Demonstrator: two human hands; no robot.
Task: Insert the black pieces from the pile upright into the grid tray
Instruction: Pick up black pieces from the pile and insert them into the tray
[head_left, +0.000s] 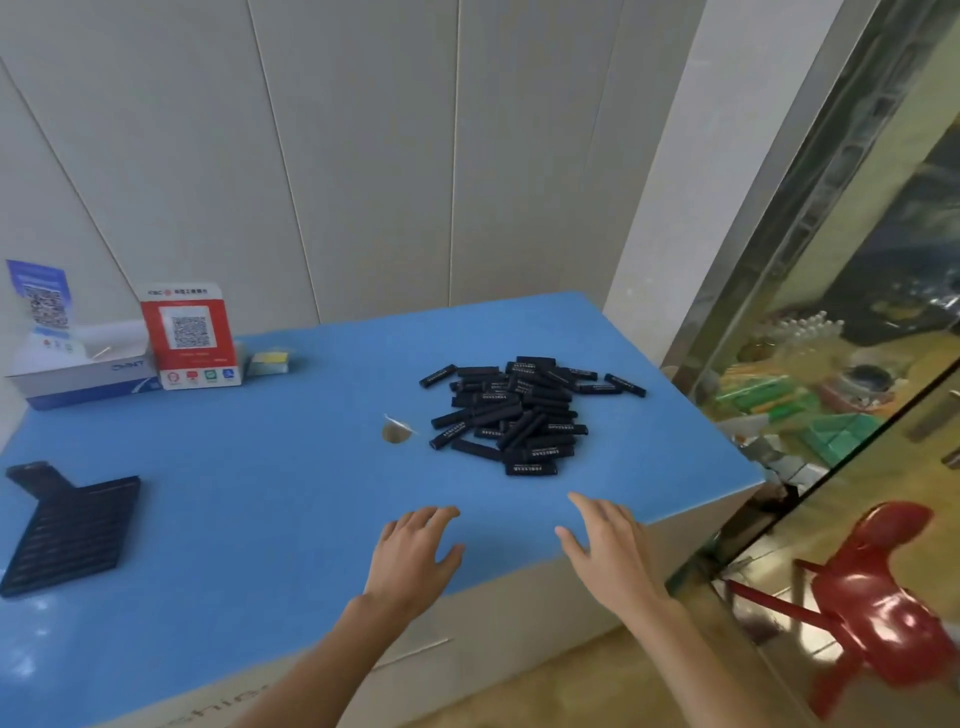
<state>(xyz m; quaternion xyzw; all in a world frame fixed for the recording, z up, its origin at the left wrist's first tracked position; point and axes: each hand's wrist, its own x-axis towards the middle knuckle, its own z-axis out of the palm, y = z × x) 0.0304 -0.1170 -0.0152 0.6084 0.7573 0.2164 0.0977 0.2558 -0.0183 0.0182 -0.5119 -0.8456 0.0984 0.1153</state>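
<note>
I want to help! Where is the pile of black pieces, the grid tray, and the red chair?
pile of black pieces (522, 415): head view, middle of the heap.
grid tray (72, 535): head view, its slotted top.
red chair (878, 608): head view, its seat.

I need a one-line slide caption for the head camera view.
Both open hands, left and right, hover near the pile of black pieces; the grid tray lies far left.

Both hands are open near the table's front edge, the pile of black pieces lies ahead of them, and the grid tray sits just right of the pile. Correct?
Not quite. The head view shows the grid tray far to the left of the pile of black pieces, near the table's left edge. The rest holds: left hand and right hand are open, holding nothing, near the front edge of the blue table.
</note>
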